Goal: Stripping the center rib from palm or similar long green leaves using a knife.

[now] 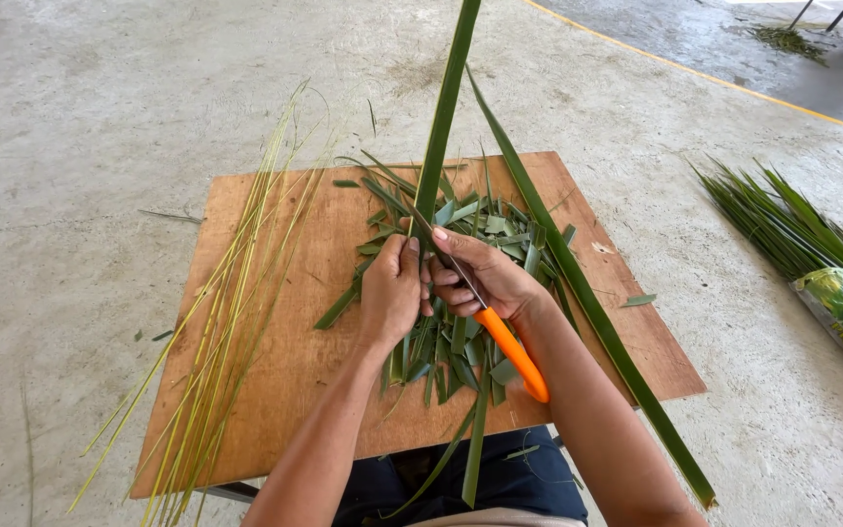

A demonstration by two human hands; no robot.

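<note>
One wooden bench (275, 390) carries one heap of cut green leaf pieces (461, 342) too many to count, one loose spread of thin yellow-green leaf ribs (231, 312) along its left side, and two long green leaf blades: one leaf (441, 127) rising upright from between the hands, the other long leaf (587, 303) lying slanted across the right edge. The left hand (390, 293) is curled closed around the base of the upright leaf. The right hand (485, 278) is closed on one orange-handled knife (500, 342), its blade laid against that leaf, just above the heap.
</note>
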